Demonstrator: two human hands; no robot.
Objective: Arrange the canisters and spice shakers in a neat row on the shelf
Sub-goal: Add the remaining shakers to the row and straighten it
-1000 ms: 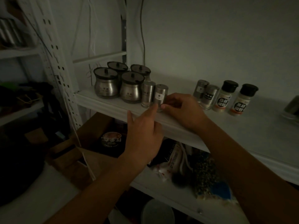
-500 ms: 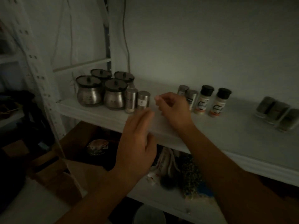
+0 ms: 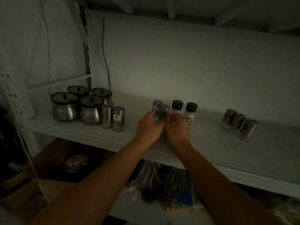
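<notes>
Shelf [image 3: 211, 143]: white, bearing everything.
Shakers: rear shaker [image 3: 156, 106] and front shaker [image 3: 164, 111], upright, touching, mid-shelf, just left of black-capped bottles [image 3: 177, 107].
Left hand [image 3: 148, 127]: curled round rear shaker's base.
Right hand [image 3: 177, 129]: pinching front shaker's base.
Handling: probably light, rigid, smooth, slippery steel; best gripped mid-body, kept upright.
Canisters [image 3: 64, 108]: clustered far left.

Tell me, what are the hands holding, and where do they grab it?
The left hand grips the rear steel shaker low on its body; the right hand seems to pinch the front steel shaker near its base.
</notes>
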